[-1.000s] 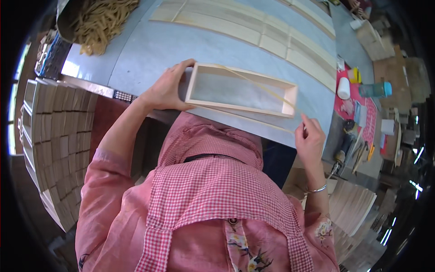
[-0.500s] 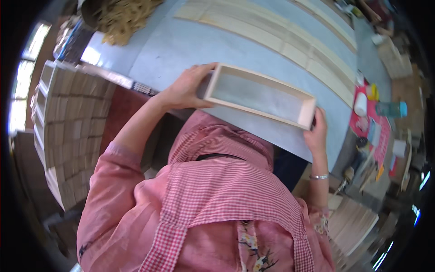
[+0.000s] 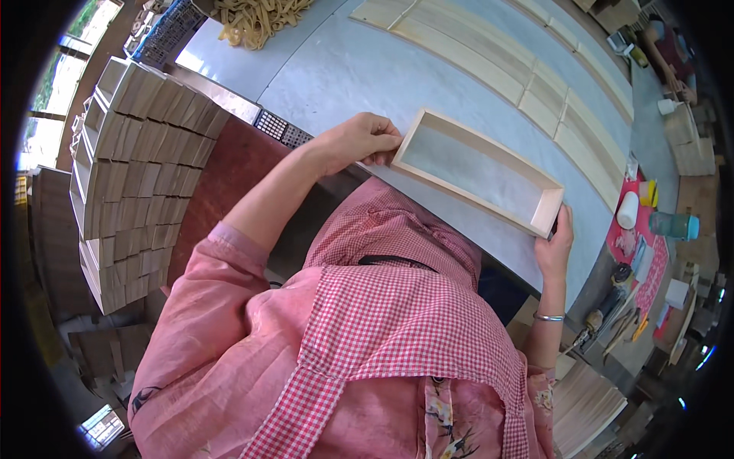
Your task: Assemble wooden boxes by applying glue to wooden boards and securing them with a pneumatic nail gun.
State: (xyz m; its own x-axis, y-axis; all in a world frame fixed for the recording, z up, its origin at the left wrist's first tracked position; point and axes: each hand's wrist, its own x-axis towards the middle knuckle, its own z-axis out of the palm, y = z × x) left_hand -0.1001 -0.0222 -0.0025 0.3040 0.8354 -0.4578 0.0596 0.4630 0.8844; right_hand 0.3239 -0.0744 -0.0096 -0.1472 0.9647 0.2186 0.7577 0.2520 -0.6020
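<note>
A long, narrow frame of pale wood (image 3: 540, 212) is tilted at the near edge of the blue-grey table (image 3: 321, 84); a blue-grey surface shows inside its four sides. My left hand (image 3: 358, 143) is at its left end, fingers curled and pressed together against the corner. At the opposite end, my right hand (image 3: 556, 245) grips the short side, with part of its fingers hidden behind the wood. Whether the frame rests on the tabletop or is held slightly above it, I cannot tell.
Rows of pale wooden strips (image 3: 489, 73) lie across the far table. Tan bands (image 3: 260, 21) are heaped at the far left. Stacked wooden boxes (image 3: 145, 172) stand left. A turquoise-lidded bottle (image 3: 673, 226), white roll (image 3: 628, 210) and tools are at the right.
My left hand has gone from a wide grasp around the frame's left end to curled fingers at its corner. My right hand keeps its grip. The whole view has shifted.
</note>
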